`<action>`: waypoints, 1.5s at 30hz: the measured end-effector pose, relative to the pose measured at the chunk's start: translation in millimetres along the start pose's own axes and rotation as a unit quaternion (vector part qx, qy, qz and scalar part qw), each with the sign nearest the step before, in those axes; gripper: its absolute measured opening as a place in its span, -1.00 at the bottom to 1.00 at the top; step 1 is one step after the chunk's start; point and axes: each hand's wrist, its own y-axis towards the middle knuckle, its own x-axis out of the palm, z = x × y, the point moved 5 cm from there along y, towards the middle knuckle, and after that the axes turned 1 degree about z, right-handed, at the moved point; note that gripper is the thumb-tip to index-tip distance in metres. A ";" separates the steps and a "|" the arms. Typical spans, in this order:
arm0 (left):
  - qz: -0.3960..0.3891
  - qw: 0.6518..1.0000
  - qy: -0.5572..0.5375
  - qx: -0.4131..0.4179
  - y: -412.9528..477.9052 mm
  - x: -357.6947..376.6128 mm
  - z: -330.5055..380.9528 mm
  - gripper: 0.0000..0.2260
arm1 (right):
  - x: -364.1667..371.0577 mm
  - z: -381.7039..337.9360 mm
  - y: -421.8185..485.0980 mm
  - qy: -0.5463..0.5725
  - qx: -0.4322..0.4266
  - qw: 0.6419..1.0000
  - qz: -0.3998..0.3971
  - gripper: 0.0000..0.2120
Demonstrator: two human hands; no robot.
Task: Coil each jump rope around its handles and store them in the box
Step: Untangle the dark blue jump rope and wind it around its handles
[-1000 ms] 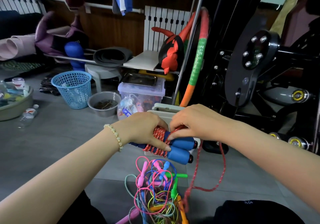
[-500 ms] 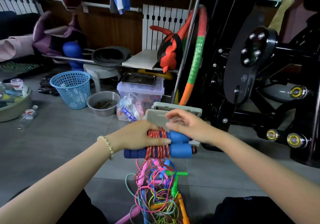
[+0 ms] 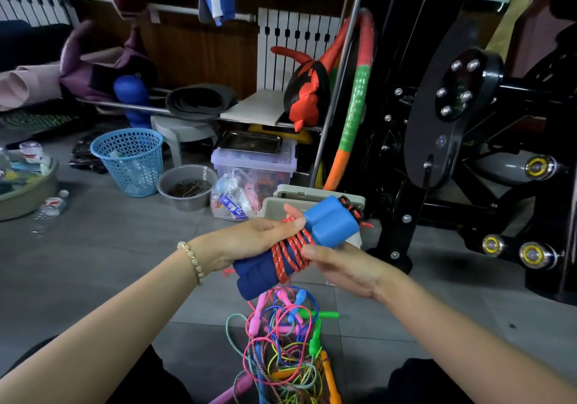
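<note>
A jump rope with two thick blue foam handles (image 3: 327, 225) is held in mid-air, its red cord (image 3: 292, 255) coiled round the middle of the pair. My left hand (image 3: 249, 241) grips the bundle from the left, fingers over the coils. My right hand (image 3: 340, 269) holds it from below on the right, thumb against the cord. Just behind the bundle stands the grey storage box (image 3: 312, 196), partly hidden by it. A tangled heap of coloured jump ropes (image 3: 287, 341) lies on the floor between my knees.
A blue mesh basket (image 3: 131, 160), a grey bowl (image 3: 187, 185), a clear lidded bin (image 3: 256, 160) and a plastic bag (image 3: 232, 199) sit at the back left. Black gym equipment (image 3: 452, 122) fills the right. A striped hoop (image 3: 356, 100) leans on a rack.
The bundle has been lifted and tilted, its bright blue ends now pointing up and right. My right hand moved from on top of the handles to beneath them. The loose cord is now wound in.
</note>
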 end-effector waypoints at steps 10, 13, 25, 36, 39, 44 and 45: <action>0.012 0.988 0.143 -0.049 6.7 -11.7 -10.5 -0.14 | -1.8 2.2 -1.2 -0.037 -0.023 0.998 0.056 -0.53; 0.053 0.982 0.180 -0.010 5.1 -18.8 -2.3 -0.32 | -6.2 1.4 -0.2 -0.066 -0.023 0.994 0.079 -0.66; 0.244 0.963 0.023 0.108 5.7 -45.8 1.0 -0.76 | -6.7 -1.4 4.6 -0.191 -0.017 0.975 0.115 -0.81; 0.306 0.909 0.260 0.111 6.4 -47.9 -4.3 -0.72 | 11.9 -42.2 11.8 -0.411 -0.079 0.904 0.091 -0.77; 0.262 0.907 0.305 0.128 1.8 -35.8 13.8 -0.67 | -6.1 -67.1 15.5 -0.480 -0.111 0.863 0.108 -0.77; 0.241 0.879 0.403 0.085 -7.4 -27.3 29.7 -0.54 | -19.4 -75.5 15.3 -0.574 -0.112 0.805 0.104 -0.81; 0.229 0.862 0.442 0.094 -8.0 -22.9 32.0 -0.51 | -18.9 -75.5 15.6 -0.570 -0.113 0.807 0.102 -0.82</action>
